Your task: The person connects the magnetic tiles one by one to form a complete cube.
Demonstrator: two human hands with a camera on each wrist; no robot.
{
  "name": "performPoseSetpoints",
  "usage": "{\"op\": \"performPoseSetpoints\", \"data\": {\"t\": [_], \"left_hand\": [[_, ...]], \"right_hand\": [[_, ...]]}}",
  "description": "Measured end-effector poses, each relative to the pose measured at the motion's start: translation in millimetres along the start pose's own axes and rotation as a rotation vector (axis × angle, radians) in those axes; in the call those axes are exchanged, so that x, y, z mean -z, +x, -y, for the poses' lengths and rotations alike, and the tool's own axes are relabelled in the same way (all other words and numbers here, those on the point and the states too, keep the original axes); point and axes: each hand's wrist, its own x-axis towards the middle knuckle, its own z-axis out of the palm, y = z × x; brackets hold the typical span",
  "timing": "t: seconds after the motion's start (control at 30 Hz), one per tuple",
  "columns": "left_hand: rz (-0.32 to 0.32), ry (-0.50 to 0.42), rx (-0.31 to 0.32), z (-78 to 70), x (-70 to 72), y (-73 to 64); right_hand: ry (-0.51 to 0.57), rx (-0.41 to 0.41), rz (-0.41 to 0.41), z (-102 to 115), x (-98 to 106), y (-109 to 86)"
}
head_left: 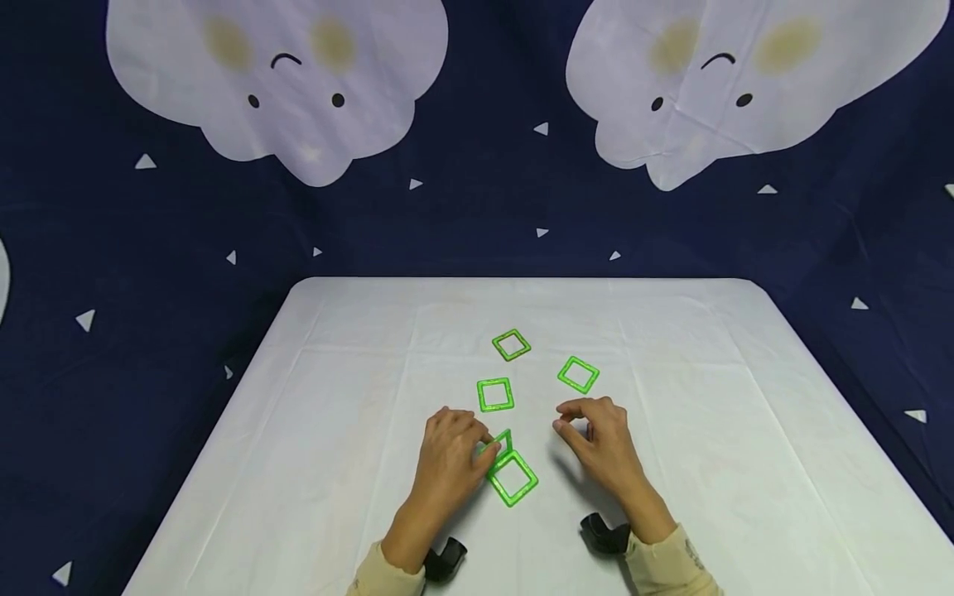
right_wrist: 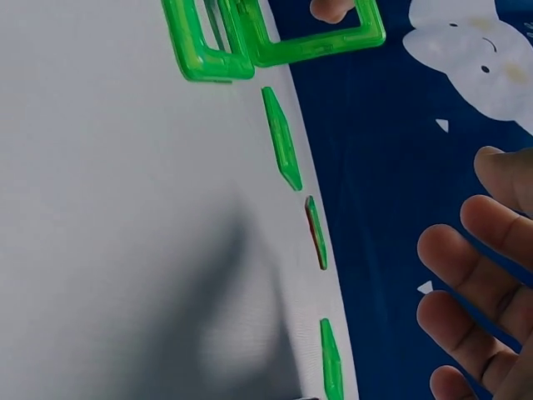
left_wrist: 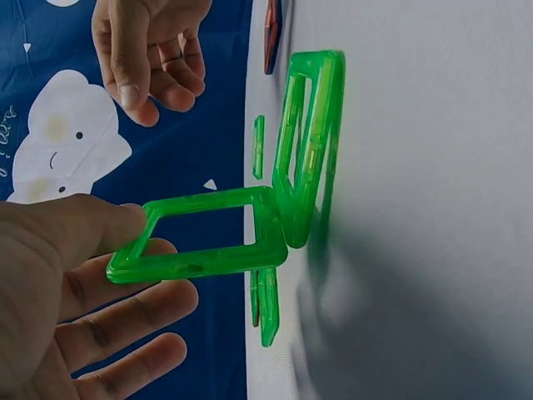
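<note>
My left hand (head_left: 450, 451) pinches a green see-through square-framed magnetic tile (left_wrist: 196, 268) between thumb and fingers. That tile stands up from the table, its lower edge against the edge of a second green tile (head_left: 524, 493) lying flat. From the head view, my fingers hide part of the held tile. Off to the right, my right hand (head_left: 602, 439) hovers over the table with loosely bent fingers and holds nothing. Closest to it lies another flat green tile (head_left: 572, 386). Two more green tiles rest beyond my hands, one nearer (head_left: 497, 407) and one farther (head_left: 519, 354).
A white cloth covers the table (head_left: 358, 372). Behind its far edge hangs a dark blue curtain (head_left: 492, 207) with clouds and small triangles. Black curved pieces sit by the left wrist (head_left: 445, 561) and the right wrist (head_left: 604, 534).
</note>
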Motion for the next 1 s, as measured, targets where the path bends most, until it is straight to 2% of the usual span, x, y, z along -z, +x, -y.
{"op": "performPoseSetpoints", "data": {"t": [0.3,0.5,0.67,0.83,1.0], "left_hand": [[0.057,-0.037,0.054,3.6,1.9,-3.5],[0.061,-0.096,0.049,7.2,2.3,-4.7],[0.07,-0.133,0.052,10.3,3.2,-6.4],[0.086,-0.167,0.048,13.1,3.3,-8.5],[0.095,-0.21,0.037,16.1,3.1,-10.5]], "right_hand": [[-0.012,-0.012,0.112,-2.5,-7.0,27.1],[-0.013,-0.06,0.189,-3.1,-15.2,50.5],[-0.004,-0.12,0.293,-3.3,-26.9,67.1],[0.017,-0.166,0.381,-6.1,-38.9,78.0],[0.089,-0.208,0.482,-11.0,-48.9,84.0]]}}
